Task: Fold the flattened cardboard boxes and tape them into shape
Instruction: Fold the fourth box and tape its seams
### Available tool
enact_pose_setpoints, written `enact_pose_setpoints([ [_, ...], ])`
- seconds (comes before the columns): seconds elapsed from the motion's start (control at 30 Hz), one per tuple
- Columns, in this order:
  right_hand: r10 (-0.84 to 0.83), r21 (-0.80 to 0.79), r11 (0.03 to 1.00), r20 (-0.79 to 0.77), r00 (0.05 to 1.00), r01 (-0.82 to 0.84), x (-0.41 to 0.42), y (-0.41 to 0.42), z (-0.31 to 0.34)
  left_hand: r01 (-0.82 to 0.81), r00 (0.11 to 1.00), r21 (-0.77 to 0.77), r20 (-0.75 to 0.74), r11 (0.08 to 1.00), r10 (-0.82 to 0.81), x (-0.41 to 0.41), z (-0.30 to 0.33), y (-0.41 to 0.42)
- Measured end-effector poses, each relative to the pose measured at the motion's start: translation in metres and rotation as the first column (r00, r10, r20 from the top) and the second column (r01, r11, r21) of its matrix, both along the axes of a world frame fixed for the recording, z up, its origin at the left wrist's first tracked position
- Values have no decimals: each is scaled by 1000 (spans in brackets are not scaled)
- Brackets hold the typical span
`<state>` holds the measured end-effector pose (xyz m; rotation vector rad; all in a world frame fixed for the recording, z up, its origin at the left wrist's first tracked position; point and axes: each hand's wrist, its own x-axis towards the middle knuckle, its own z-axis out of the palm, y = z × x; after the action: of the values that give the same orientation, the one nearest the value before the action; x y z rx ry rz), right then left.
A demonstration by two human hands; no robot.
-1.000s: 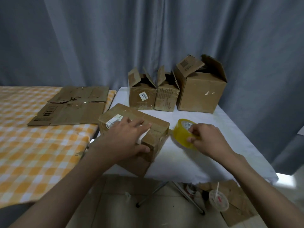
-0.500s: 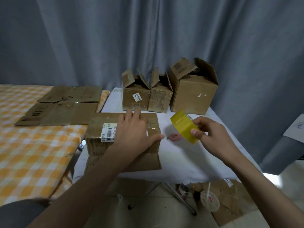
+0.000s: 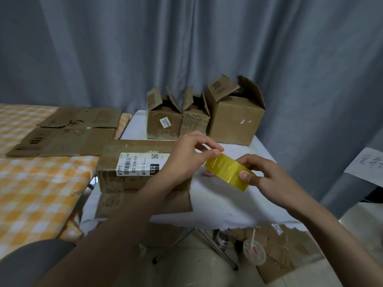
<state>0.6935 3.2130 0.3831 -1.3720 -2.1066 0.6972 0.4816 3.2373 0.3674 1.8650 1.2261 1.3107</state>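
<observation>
White table (image 3: 217, 204) — three open-flapped boxes (image 3: 234, 119), contents unseen.

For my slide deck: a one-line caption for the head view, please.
Both hands, left hand and right hand, hold a yellow tape roll beside a folded cardboard box.

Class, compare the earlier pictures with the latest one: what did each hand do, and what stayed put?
The left hand lifted off the brown cardboard box with the white shipping label and moved right to pinch the edge of the yellow roll of packing tape. The right hand kept holding the roll, raised off the white table. The box, three open boxes behind and flattened cardboard stayed.
</observation>
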Motion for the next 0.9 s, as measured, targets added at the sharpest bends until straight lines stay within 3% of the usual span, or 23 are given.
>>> enact_pose_setpoints([
  [0.33, -15, -49, 999, -38, 999, 13, 8, -3, 3, 11, 998, -5, 68, 1000, -11, 7, -2, -4],
  [0.5, -47, -122, 992, -33, 998, 43, 2, -6, 5, -5, 999, -132, 50, 991, 12, 8, 0, -4],
  [0.63, -144, -182, 974, -24, 989, 138, -7, -5, 4, 32, 991, -264, 133, 964, 3, 0, 11, -7],
  [0.7, -197, -209, 962, -77, 977, 178, -11, -4, 3, 50, 989, -317, 150, 947, -2, -6, 18, -6],
  [0.83, -111, -321, 947, -274, 955, 18, -26, -7, -7, 54, 987, -349, 163, 936, 4, -22, 25, 0],
  [0.9, -138, -339, 940, -336, 932, 17, -34, -9, -11, -2, 992, -322, 121, 947, 43, -29, 24, 4],
])
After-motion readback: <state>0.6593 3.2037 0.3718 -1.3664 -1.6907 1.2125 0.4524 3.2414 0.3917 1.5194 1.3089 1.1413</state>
